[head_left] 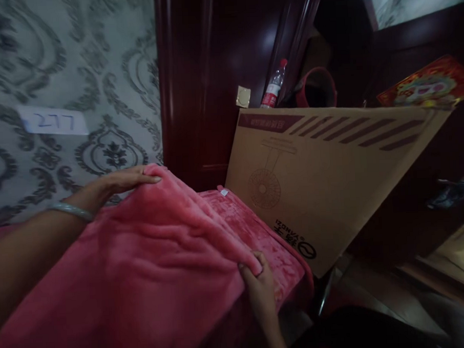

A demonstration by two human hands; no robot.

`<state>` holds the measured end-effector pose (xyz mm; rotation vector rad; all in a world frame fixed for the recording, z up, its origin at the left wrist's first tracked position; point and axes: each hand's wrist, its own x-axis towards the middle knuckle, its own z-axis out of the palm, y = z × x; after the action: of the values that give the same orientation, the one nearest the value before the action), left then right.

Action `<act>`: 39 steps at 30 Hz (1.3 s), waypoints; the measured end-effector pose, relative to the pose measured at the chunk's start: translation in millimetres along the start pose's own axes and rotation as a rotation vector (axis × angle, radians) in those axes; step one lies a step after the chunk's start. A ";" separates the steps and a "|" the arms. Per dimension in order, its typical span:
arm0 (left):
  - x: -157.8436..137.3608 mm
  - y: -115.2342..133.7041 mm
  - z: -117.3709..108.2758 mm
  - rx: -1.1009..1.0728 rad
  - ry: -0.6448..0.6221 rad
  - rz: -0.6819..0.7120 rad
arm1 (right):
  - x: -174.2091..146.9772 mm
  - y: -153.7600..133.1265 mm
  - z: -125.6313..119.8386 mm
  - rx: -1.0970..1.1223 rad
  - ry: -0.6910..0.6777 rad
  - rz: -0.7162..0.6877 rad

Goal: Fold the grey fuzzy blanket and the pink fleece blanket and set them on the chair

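A pink plush blanket (154,249) fills the lower left of the view, its upper fold lifted between my two hands. My left hand (134,179), with a pale bangle on the wrist, is closed on the fold's far corner near the wall. Lower and to the right, my right hand (257,275) pinches the same fold, thumb on top. Beneath and beyond the raised part lies a patterned pink layer (253,219) with a small white tag (224,192) at its far corner. Whether it belongs to the same blanket I cannot tell.
A large cardboard box (324,180) leans upside down just right of the blanket. Behind its top edge are a plastic bottle (275,85) with a red cap and a red packet (428,83). A dark red door (222,51) and a patterned wall (96,57) stand behind.
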<state>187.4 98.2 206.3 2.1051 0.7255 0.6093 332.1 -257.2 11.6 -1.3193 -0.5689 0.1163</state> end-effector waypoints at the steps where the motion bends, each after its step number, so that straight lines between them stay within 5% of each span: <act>1: -11.6 5.2 -17.4 -0.022 -0.044 0.005 | -0.2 -12.6 2.5 0.020 -0.008 -0.039; 3: -39.5 12.7 -51.5 -0.087 -0.024 0.015 | -0.9 -38.0 7.1 0.043 -0.028 -0.124; 7: -114.8 22.6 -109.1 -0.259 0.350 0.070 | -0.9 -85.5 16.2 0.044 -0.032 -0.296; 10: -179.4 27.3 -140.9 -0.319 0.566 0.134 | 2.0 -117.2 27.0 0.042 -0.025 -0.385; 14: -243.1 19.7 -171.4 -0.297 0.695 0.129 | 12.1 -141.8 56.3 0.053 -0.096 -0.436; 22: -260.9 -7.0 -194.2 -0.393 0.783 -0.015 | 57.9 -143.9 151.4 0.061 -0.375 -0.422; 27: -279.5 3.1 -203.5 -0.193 0.818 0.081 | 66.9 -164.1 156.4 -0.007 -0.270 -0.666; 31: -322.8 -50.1 -183.2 0.217 0.695 0.046 | 41.1 -106.1 124.0 -0.252 -0.250 -0.922; 34: -368.8 -125.7 -136.6 0.374 0.534 -0.061 | 1.7 -25.6 91.1 -0.378 -0.453 -1.068; 36: -400.8 -173.5 -100.8 0.372 0.402 -0.102 | -27.1 19.6 70.5 -0.422 -0.592 -1.045; 39: -435.5 -219.3 -64.1 0.466 0.364 -0.032 | -57.4 53.3 50.6 -0.447 -0.668 -0.928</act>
<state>-228.5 -50.0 -10.5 2.4239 1.1970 0.8858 272.2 -221.3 -50.3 -1.3008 -1.8031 -0.3715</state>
